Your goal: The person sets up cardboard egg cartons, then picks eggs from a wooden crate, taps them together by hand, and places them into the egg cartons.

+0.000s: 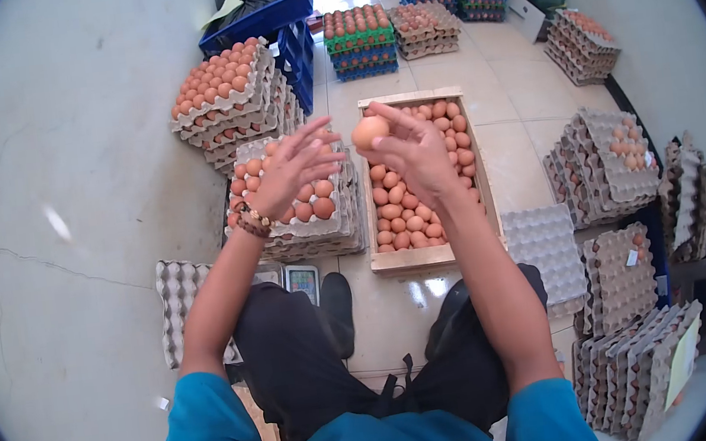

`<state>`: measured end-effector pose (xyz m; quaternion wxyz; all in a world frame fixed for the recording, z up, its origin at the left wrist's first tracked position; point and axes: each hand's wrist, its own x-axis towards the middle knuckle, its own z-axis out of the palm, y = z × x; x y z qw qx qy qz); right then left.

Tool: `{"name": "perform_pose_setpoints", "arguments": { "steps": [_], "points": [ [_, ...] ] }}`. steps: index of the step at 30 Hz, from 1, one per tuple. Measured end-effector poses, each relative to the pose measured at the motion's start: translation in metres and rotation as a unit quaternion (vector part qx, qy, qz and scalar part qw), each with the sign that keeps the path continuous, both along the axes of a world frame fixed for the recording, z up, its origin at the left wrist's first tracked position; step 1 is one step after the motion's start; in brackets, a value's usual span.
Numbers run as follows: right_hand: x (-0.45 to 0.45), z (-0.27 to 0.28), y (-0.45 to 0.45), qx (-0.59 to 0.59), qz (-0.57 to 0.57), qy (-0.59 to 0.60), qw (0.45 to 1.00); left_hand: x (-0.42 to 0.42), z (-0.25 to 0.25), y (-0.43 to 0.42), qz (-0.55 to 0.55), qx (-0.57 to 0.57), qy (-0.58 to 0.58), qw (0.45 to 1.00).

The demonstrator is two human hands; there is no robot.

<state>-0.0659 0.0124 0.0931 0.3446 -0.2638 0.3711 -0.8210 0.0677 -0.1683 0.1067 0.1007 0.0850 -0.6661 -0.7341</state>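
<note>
Between the fingers and thumb of my right hand is a brown egg, held up over the wooden crate. Loose brown eggs fill that crate. My left hand holds nothing; its fingers are spread, pointing toward the held egg but apart from it. Below the left hand stands a stack of grey egg trays. Brown eggs sit in the top tray, partly hidden by the left hand and wrist.
Taller filled tray stacks and blue crates stand at the back left. Green and blue trays of eggs are behind the crate. A bare tray lies at right, near more tray stacks. A small scale is by my left foot.
</note>
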Motion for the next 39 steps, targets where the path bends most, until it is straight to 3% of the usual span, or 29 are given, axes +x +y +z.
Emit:
{"name": "perform_pose_setpoints", "arguments": {
  "steps": [2, 4, 6, 9, 11, 12, 16, 19, 22, 25, 29, 31, 34, 37, 39],
  "points": [
    [0.011, -0.001, -0.002, 0.015, -0.039, 0.094, 0.995, 0.004, 0.022, 0.029, -0.036, 0.053, 0.005, 0.998],
    [0.019, -0.002, -0.006, 0.027, -0.091, 0.182, 0.979, 0.002, 0.024, 0.041, -0.032, -0.020, 0.014, 0.999],
    [0.023, 0.004, 0.001, 0.044, -0.063, 0.206, 0.976, 0.002, 0.021, 0.049, -0.012, -0.055, 0.012, 0.998],
    [0.020, 0.003, 0.006, 0.028, -0.069, 0.216, 0.974, 0.004, 0.014, 0.053, -0.021, 0.176, 0.053, 0.983],
    [0.006, -0.003, 0.008, 0.039, -0.069, 0.168, 0.983, 0.002, 0.007, 0.047, -0.030, 0.328, 0.065, 0.942],
    [0.002, -0.004, 0.008, 0.058, -0.127, 0.224, 0.965, 0.002, 0.002, 0.042, -0.031, 0.401, 0.070, 0.913],
    [0.005, 0.010, 0.027, 0.143, -0.171, 0.148, 0.964, 0.000, -0.023, 0.009, -0.113, 0.544, 0.120, 0.822],
    [-0.001, 0.009, 0.036, 0.193, -0.165, 0.160, 0.954, 0.007, -0.023, 0.002, -0.019, 0.509, 0.113, 0.853],
    [-0.009, 0.001, 0.038, 0.181, -0.164, 0.163, 0.956, 0.012, -0.019, -0.003, 0.037, 0.386, 0.121, 0.914],
    [-0.009, 0.003, 0.038, 0.181, -0.164, 0.158, 0.957, 0.015, -0.031, -0.027, 0.052, 0.348, 0.121, 0.928],
    [-0.008, 0.002, 0.038, 0.177, -0.188, 0.202, 0.945, 0.019, -0.041, -0.089, 0.210, 0.333, 0.161, 0.905],
    [-0.009, 0.005, 0.043, 0.222, -0.179, 0.224, 0.932, 0.028, -0.072, -0.150, 0.276, 0.270, 0.143, 0.911],
    [-0.009, 0.012, 0.047, 0.245, -0.187, 0.264, 0.914, 0.042, -0.104, -0.216, 0.386, 0.134, 0.014, 0.913],
    [-0.006, 0.014, 0.050, 0.227, -0.168, 0.278, 0.918, 0.034, -0.141, -0.242, 0.466, -0.085, -0.020, 0.881],
    [-0.006, 0.016, 0.050, 0.247, -0.162, 0.286, 0.912, 0.029, -0.158, -0.260, 0.444, -0.253, -0.063, 0.857]
  ]
}}
